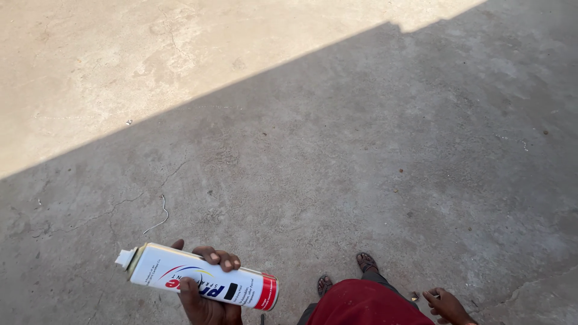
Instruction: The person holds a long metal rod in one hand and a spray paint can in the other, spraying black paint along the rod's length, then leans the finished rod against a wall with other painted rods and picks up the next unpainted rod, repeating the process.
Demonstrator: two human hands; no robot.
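Head view: left hand (pixel 205 298) grips a spray can (pixel 198 284) (white); right hand (pixel 447 306) loosely open, empty.

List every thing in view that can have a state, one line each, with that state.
spray can: held level in the left hand, white nozzle pointing left, no cap on it
left hand: closed around the spray can
right hand: holding nothing, fingers loosely curled
concrete floor: cracked, sunlit at upper left, shaded elsewhere
sandalled feet: standing on the concrete floor

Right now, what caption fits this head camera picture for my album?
Left hand grips a white spray can with red base sideways over cracked concrete floor; right hand hangs empty.
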